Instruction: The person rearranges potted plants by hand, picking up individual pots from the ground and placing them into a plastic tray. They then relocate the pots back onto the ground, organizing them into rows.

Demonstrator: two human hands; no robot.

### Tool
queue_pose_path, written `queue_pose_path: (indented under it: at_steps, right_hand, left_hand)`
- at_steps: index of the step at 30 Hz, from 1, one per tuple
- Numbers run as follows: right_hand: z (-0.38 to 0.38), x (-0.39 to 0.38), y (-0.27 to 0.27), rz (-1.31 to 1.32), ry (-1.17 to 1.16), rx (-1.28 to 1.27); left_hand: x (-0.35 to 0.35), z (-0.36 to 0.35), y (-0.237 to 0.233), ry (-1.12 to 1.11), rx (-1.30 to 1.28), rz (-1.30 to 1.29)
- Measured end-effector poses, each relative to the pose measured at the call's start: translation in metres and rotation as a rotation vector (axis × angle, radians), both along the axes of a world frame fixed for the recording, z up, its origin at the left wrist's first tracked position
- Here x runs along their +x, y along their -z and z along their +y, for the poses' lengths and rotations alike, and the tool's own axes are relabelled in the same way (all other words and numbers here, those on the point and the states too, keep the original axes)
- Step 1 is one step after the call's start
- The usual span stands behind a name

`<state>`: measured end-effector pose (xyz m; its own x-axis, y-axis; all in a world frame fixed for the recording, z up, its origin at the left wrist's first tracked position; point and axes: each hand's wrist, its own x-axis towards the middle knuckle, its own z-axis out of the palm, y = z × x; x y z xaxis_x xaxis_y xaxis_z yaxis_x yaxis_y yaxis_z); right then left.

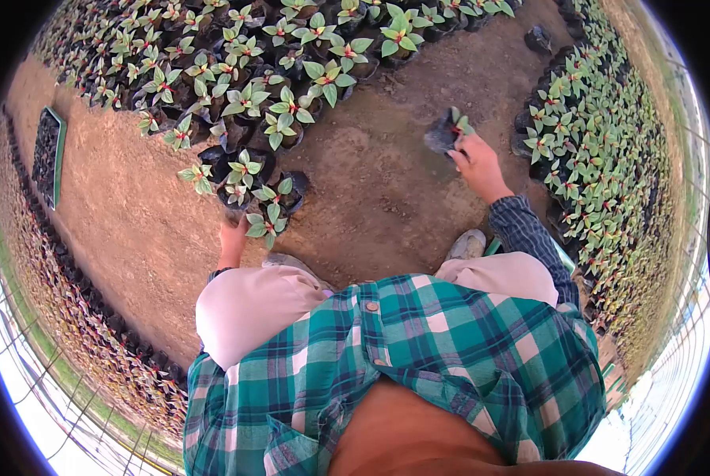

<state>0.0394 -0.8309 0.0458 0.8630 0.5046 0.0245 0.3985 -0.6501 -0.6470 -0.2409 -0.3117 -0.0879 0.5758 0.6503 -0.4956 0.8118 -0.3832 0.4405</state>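
My right hand is closed on a bagged seedling, a small black plastic bag with a few green leaves and a reddish centre, held tilted over the bare soil. My left hand is low beside the near edge of the large block of seedlings, right at a bagged seedling. Leaves and the bag hide its fingertips. Just right of it, another seedling spreads its leaves over my hand's side, and a black bag stands at the block's corner.
Densely packed bagged seedlings fill the upper left, and another bed runs along the right. A soil path lies between them. A lone black bag sits at the top right. A green-edged tray is at far left. My shoes are below.
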Motion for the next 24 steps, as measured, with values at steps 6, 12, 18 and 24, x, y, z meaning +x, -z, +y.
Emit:
queue_pose_path:
  at_steps: [6, 12, 18, 24]
  right_hand:
    - [0.131, 0.018, -0.014, -0.215, -0.608, -0.017]
    - [0.15, -0.004, 0.028, -0.179, -0.614, 0.032]
    - [0.035, 0.02, 0.011, -0.16, 0.448, -0.047]
    - [-0.07, 0.038, 0.002, -0.042, 1.055, -0.346]
  left_hand:
    - [0.001, 0.004, 0.002, 0.037, 0.024, 0.013]
    - [-0.02, 0.04, 0.061, 0.059, -0.02, -0.017]
    - [-0.022, 0.041, 0.051, -0.058, -0.253, -0.205]
    - [0.003, 0.012, 0.004, 0.072, -0.152, -0.184]
